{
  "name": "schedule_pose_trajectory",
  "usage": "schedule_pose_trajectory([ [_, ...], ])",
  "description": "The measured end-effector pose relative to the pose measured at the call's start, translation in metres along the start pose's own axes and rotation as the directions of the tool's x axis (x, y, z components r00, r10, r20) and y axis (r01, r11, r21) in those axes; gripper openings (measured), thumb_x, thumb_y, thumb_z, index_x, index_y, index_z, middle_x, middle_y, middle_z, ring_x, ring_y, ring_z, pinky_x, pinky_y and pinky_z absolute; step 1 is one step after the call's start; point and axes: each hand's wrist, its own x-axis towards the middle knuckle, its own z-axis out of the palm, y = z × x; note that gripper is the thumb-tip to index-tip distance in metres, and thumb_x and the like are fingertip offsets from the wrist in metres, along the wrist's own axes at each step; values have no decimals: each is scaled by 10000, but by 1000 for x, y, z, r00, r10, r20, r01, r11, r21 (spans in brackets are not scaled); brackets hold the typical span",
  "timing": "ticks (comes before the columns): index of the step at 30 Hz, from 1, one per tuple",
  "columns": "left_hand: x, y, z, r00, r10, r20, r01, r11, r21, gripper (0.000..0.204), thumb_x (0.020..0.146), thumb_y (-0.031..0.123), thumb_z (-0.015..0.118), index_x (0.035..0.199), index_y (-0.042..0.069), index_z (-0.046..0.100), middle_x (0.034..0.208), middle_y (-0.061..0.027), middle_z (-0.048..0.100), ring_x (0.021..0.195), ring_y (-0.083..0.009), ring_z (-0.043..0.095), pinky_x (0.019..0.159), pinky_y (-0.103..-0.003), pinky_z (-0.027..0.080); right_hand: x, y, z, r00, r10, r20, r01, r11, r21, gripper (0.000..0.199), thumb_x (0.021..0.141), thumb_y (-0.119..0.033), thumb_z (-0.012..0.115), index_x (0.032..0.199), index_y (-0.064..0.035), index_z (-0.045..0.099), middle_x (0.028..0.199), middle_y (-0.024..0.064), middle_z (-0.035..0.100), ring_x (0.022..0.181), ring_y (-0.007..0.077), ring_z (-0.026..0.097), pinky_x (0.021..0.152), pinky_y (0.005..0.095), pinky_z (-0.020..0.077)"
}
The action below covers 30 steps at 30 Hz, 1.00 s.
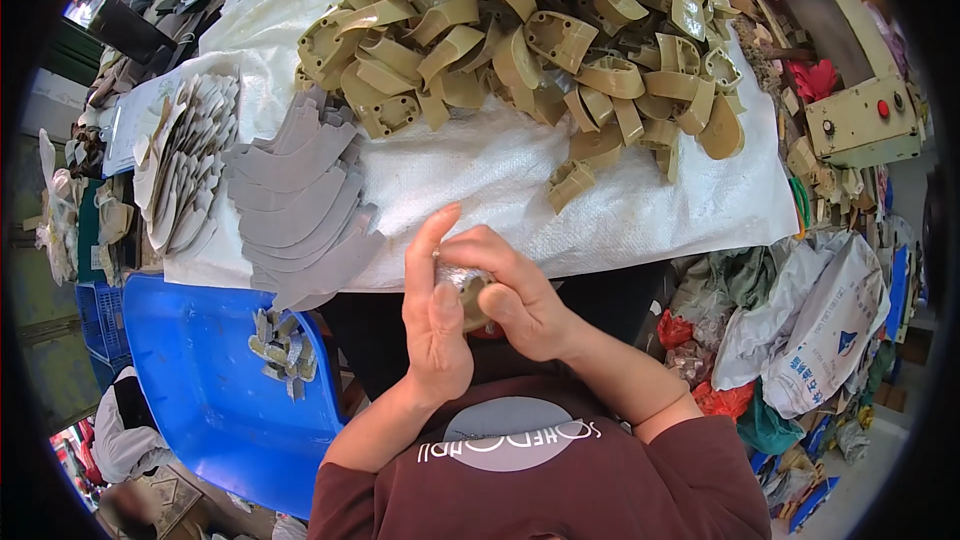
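Note:
Above my lap, close to the table's front edge, both hands hold one khaki plastic shoe heel (pixel 478 308) with a silvery, glittery surface on its upper side. My left hand (pixel 434 335) presses against its left side, index finger stretched upward and thumb along the piece. My right hand (pixel 528 302) curls round it from the right, with its fingertips meeting the left hand. The fingers cover much of the heel. Left of my hands, thin grey curved sheets (pixel 298 205) lie fanned in an overlapping stack on the table. A large heap of bare khaki heels (pixel 520 55) fills the far middle.
A white woven sheet (pixel 440 175) covers the table. Pale curved pieces (pixel 185 165) stand stacked at its left. Below them, a blue basin (pixel 205 380) holds several grey-covered heels (pixel 288 352). At right are a control box (pixel 868 122) and plastic bags (pixel 820 325).

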Motion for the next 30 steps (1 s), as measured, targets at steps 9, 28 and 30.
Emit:
schedule_pose_trajectory([
  [9, -6, -2, -1, 985, -173, -24, 167, 970, -177, 587, 955, 352, 445, 1441, 124, 208, 1128, -63, 498, 978, -133, 533, 809, -280, 468, -3, 1, 8, 998, -41, -51, 37, 997, -73, 428, 990, -215, 378, 1365, -10, 396, 1172, 141, 492, 1087, 248, 478, 938, 344, 379],
  [28, 8, 27, -24, 989, -53, 142, -4, 928, 372, 610, 652, 73, 822, 1180, 20, 522, 924, -98, 574, 737, -196, 618, 596, -265, 505, 8, -9, -19, 995, 48, -85, -61, 986, -154, 324, 905, -257, 594, 1088, 10, 569, 913, 110, 595, 741, 196, 577, 656, 316, 472],
  [30, 8, 27, -32, 985, -28, 172, -51, 899, 434, 577, 624, -38, 801, 1132, 29, 537, 944, -50, 546, 804, -88, 593, 638, -206, 507, 7, -5, -18, 954, 281, -105, -250, 938, 238, 299, 932, -256, 563, 1082, 2, 573, 929, 87, 603, 747, 162, 568, 671, 301, 471],
])
